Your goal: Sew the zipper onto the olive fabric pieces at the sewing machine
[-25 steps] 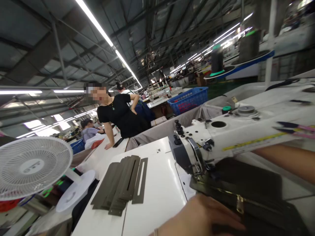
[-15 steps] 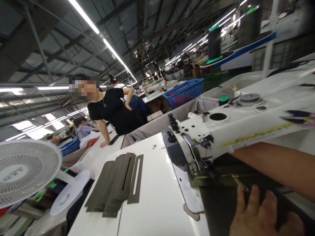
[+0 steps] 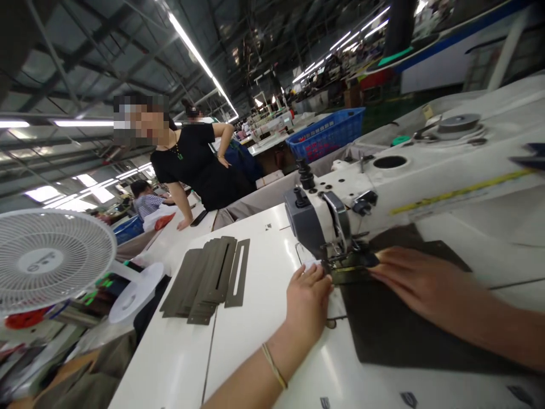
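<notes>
Located a dark olive fabric-like panel [image 3: 387,341] on the white table [image 3: 259,272], far edge under the presser foot [image 3: 347,258] of the sewing machine [image 3: 409,184], beside a yellowish zip-like line [image 3: 347,269]. Found the right hand [image 3: 423,281] lying on the panel, fingers extended and together; cannot tell whether pinching or only pressing. Found the left hand [image 3: 310,301] just left of the foot, fingers bent, tips at or near the panel's edge; cannot confirm a grip. Judged light, pliable with some body, probably neither slippery nor fragile. Best taken flat-handed along the side edges, clear of the foot. Noted overlapping slotted olive strips [image 3: 208,278] nearby. Noted beyond the machine a blue plastic basket [image 3: 340,130], contents not discernible.
</notes>
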The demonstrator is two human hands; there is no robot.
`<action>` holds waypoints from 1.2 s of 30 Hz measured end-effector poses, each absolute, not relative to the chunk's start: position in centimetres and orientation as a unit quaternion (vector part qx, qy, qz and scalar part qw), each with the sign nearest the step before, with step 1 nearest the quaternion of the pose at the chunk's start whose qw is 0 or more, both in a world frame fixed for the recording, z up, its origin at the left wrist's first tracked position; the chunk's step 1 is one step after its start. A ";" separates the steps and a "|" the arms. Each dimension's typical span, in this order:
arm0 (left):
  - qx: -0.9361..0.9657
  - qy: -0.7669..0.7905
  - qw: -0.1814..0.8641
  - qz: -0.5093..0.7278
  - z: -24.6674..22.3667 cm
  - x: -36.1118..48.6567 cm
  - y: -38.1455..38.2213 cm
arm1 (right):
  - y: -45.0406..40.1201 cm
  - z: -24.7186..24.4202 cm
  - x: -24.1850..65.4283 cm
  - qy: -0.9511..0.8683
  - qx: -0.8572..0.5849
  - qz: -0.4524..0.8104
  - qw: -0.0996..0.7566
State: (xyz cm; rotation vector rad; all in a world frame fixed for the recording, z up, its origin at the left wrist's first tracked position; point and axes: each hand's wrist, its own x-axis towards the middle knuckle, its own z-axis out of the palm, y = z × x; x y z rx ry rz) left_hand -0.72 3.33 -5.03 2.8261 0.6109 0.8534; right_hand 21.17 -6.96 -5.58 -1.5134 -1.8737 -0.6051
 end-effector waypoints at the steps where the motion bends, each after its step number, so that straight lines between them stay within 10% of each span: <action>1: 0.937 0.198 0.054 0.283 -5.4 -0.4 3.3 | -6.5 -5.7 20.3 -0.732 -0.553 -0.242 0.316; 36: 0.936 0.143 -0.062 0.315 -6.3 1.6 4.1 | -3.4 -6.2 19.1 -0.783 -0.519 -0.182 0.292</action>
